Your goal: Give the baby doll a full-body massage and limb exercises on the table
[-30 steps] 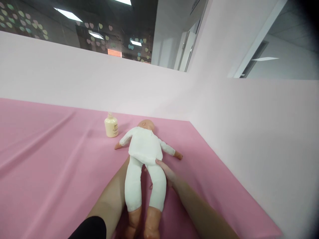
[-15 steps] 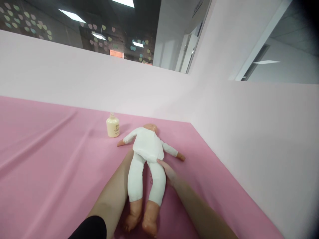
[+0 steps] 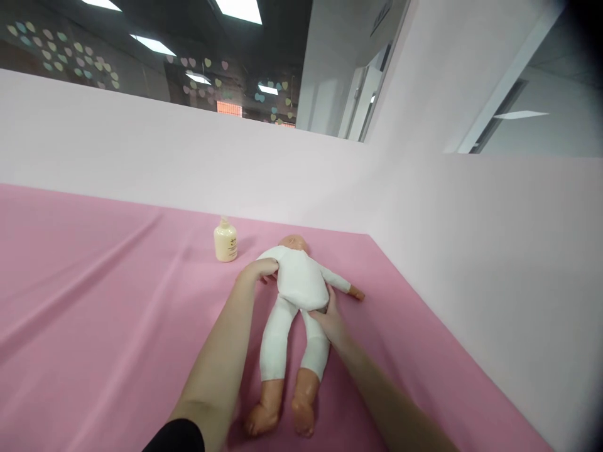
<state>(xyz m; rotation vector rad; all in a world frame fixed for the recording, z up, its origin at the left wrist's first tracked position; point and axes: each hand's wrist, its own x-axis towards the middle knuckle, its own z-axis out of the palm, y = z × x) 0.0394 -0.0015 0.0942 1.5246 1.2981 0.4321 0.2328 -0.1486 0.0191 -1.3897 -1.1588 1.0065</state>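
A baby doll (image 3: 301, 279) in a white long-sleeved top and white trousers lies on the pink cloth (image 3: 141, 326), its head away from me and its bare feet towards me. My left hand (image 3: 262, 270) grips the doll at the upper arm and armpit on the left side, hiding that arm's lower part. At the right hip, my right hand (image 3: 331, 317) holds the trousers' waist between thumb and fingers. A small dark gap shows there between top and trousers. The doll's other arm stretches out to the right, beyond my right hand.
A cream pump bottle (image 3: 226, 243) stands left of the doll, near the back edge of the cloth. White walls (image 3: 188, 160) rise behind and on the right, meeting at a corner, with windows (image 3: 155, 75) above. Long creases run through the cloth at left.
My left hand has come out from beneath the doll to its armpit. My right hand has shifted slightly up at the hip. The doll's legs have shifted, and the view has swung a little left.
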